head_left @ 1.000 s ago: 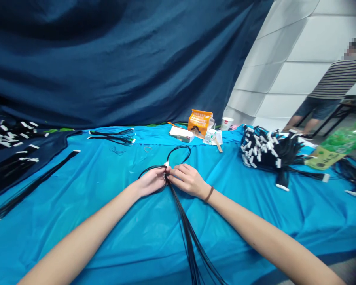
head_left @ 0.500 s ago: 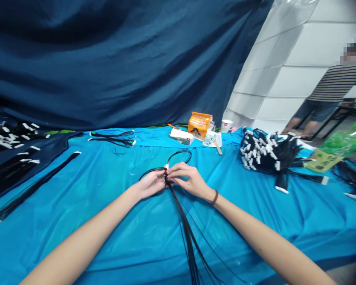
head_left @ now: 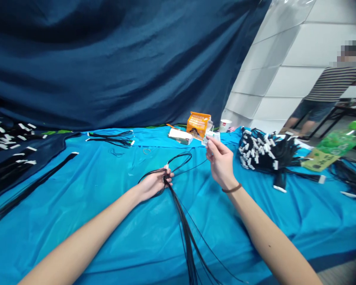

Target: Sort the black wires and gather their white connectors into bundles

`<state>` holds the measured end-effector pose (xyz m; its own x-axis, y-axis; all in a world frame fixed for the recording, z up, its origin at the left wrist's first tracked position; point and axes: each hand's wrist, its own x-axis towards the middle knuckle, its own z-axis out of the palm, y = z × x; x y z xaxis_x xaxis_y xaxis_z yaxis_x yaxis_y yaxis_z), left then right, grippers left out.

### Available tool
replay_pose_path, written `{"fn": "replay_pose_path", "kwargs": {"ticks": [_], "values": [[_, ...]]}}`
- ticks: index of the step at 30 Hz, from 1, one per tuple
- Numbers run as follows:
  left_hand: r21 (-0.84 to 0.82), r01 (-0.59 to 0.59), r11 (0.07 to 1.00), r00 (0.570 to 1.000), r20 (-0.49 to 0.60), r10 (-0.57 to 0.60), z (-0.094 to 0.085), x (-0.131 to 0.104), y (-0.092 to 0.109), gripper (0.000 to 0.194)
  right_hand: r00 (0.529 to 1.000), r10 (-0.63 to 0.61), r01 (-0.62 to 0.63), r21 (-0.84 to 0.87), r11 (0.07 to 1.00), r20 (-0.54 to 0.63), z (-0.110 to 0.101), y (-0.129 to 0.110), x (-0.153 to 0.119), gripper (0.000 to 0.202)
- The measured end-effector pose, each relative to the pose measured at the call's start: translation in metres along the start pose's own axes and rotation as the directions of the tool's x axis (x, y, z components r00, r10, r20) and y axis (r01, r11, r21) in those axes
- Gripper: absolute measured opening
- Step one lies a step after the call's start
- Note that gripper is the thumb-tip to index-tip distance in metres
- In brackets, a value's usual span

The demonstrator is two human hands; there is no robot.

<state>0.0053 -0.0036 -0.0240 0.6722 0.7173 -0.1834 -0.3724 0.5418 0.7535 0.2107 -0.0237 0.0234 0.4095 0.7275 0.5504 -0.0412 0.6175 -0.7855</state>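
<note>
Closed around a bundle of thin black wires (head_left: 182, 215) is my left hand (head_left: 154, 183), at the middle of the blue cloth. A small white connector (head_left: 167, 166) shows above its fingers, with loops of wire curving off to the left and up to the right. The long ends of the bundle hang toward the near edge. My right hand (head_left: 221, 162) is raised to the right, thumb and fingers pinched on the end of a single black wire (head_left: 192, 169). That wire stretches back to my left hand.
Bundled wires with white connectors (head_left: 259, 148) pile up at right, beside a green bottle (head_left: 338, 144). More wires (head_left: 14, 134) lie at far left. An orange packet (head_left: 198, 124), a small box (head_left: 180, 135) and a paper cup (head_left: 224, 125) stand behind. A person (head_left: 329, 87) stands at back right.
My right hand has moved away from my left, up and to the right, drawing a single wire out straight. The left hand keeps its hold on the bundle.
</note>
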Motion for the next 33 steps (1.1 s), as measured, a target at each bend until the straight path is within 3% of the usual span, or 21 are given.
{"fn": "replay_pose_path", "kwargs": {"ticks": [2,4,7,10,14,23,33], "values": [[0.022,-0.023,0.999,1.0,-0.003,0.023,0.002,0.0,-0.001,0.01,0.965,-0.248,0.26,-0.266,0.928,0.079,0.002,0.001,-0.007,0.01],[0.043,-0.052,0.998,0.998,-0.017,0.053,0.003,0.0,-0.001,0.009,0.87,-0.395,0.487,-0.396,0.778,0.295,0.007,0.003,-0.019,0.006],[0.067,-0.105,0.992,0.994,-0.031,0.108,0.005,0.0,-0.004,0.009,0.705,-0.43,0.687,-0.392,0.611,0.564,0.015,0.013,-0.035,0.01],[0.107,-0.156,0.982,0.985,-0.061,0.163,0.008,0.0,-0.006,0.01,0.643,-0.431,0.754,-0.423,0.503,0.633,0.018,0.025,-0.045,0.014],[0.135,-0.191,0.972,0.973,-0.109,0.206,0.011,0.0,-0.008,0.012,0.637,-0.432,0.766,-0.459,0.451,0.639,0.019,0.031,-0.047,0.015],[0.179,-0.219,0.959,0.96,-0.138,0.244,0.013,-0.001,-0.011,0.015,0.657,-0.42,0.751,-0.488,0.445,0.626,0.02,0.029,-0.047,0.016],[0.258,-0.263,0.93,0.936,-0.165,0.311,0.014,0.0,-0.014,0.025,0.76,-0.36,0.638,-0.513,0.575,0.542,0.024,0.026,-0.052,0.016]]}}
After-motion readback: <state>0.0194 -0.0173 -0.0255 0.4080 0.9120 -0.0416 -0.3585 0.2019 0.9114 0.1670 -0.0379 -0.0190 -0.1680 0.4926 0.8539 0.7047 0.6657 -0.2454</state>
